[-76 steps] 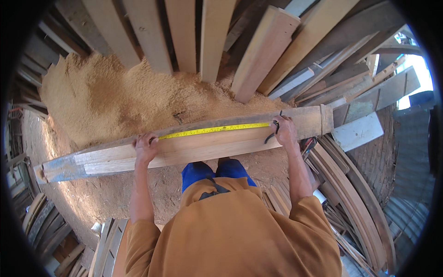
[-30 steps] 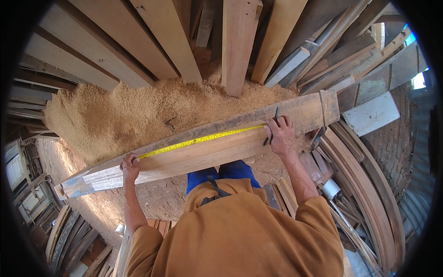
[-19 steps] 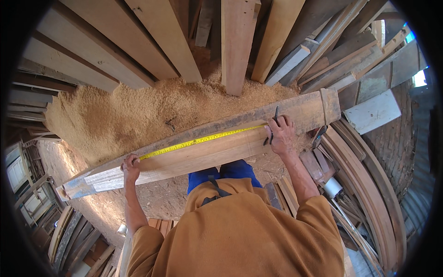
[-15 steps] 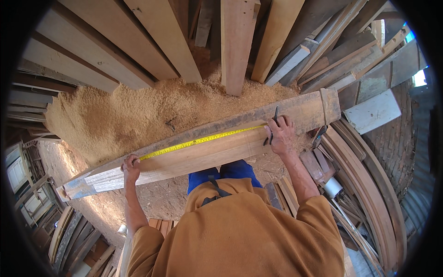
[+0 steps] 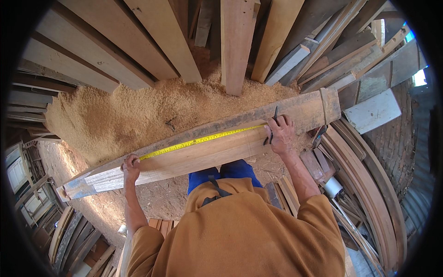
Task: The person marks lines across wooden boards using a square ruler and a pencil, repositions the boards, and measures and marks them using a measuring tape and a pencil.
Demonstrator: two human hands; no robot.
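A long wooden beam [image 5: 207, 154] lies across in front of me, slanting up to the right. Along its top stretches the yellow blade of a tape measure [image 5: 198, 140], pulled straight between my hands. My left hand [image 5: 131, 168] is closed around the blade's left end at the beam's far edge. The fingers of my right hand [image 5: 282, 133] are bent at the blade's right end, pressed to the wood. A thin dark pencil-like stick [image 5: 276, 112] pokes up from between them, and a black piece shows beside the thumb. The tape's case cannot be made out.
A heap of sawdust [image 5: 115, 120] lies behind the beam. Several upright boards [image 5: 237, 46] lean beyond it. Curved planks [image 5: 369, 184] and a white cylinder [image 5: 332, 188] are at the right. More timber [image 5: 78, 240] is stacked at the lower left, and a pale panel [image 5: 374, 111] sits at right.
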